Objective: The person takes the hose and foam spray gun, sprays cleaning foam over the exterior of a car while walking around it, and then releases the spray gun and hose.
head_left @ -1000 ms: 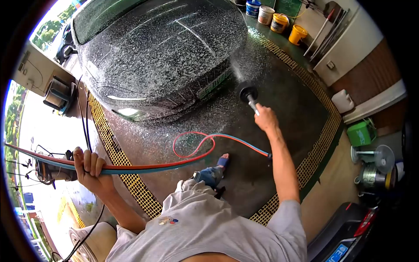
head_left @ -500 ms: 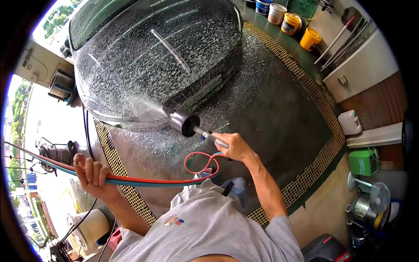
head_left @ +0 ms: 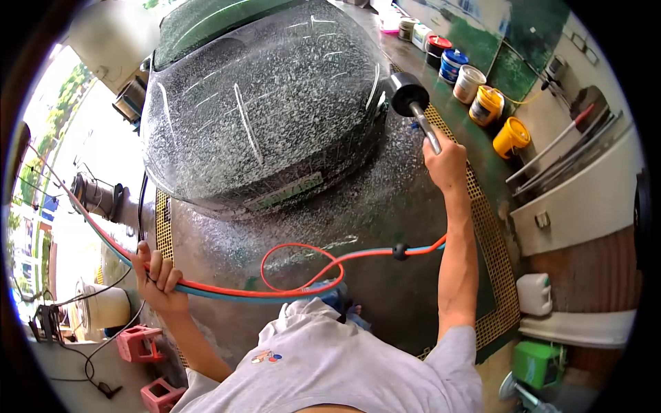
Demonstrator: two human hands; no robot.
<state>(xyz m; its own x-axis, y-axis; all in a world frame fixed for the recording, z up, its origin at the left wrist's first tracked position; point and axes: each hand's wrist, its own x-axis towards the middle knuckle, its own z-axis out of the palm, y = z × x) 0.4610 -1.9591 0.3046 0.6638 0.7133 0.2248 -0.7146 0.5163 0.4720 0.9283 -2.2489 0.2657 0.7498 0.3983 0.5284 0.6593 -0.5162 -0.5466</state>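
Observation:
My left hand (head_left: 160, 279) is wrapped round a red and blue twin hose (head_left: 234, 292) at the lower left. The hose loops across in front of me and passes behind my right forearm. My right hand (head_left: 446, 164), raised at the right, grips the metal handle of a spray gun (head_left: 407, 96) with a wide black round head. The gun points up and left, near the front corner of a dark car (head_left: 275, 103) speckled with white foam. A small black ball (head_left: 400, 252) sits on the hose left of my right forearm.
Several buckets, one yellow (head_left: 511, 138), line the right wall. Yellow grating (head_left: 492, 241) edges the dark wet floor. A white jug (head_left: 534, 294) and a green box (head_left: 539, 363) are at the lower right, pink stools (head_left: 140, 343) at the lower left. Poles (head_left: 561, 148) lean by the wall.
My right hand has swung the spray gun right, then left across the car's front, then up and right again. My left hand still holds the hose. The view has shifted, showing more buckets and the pink stools.

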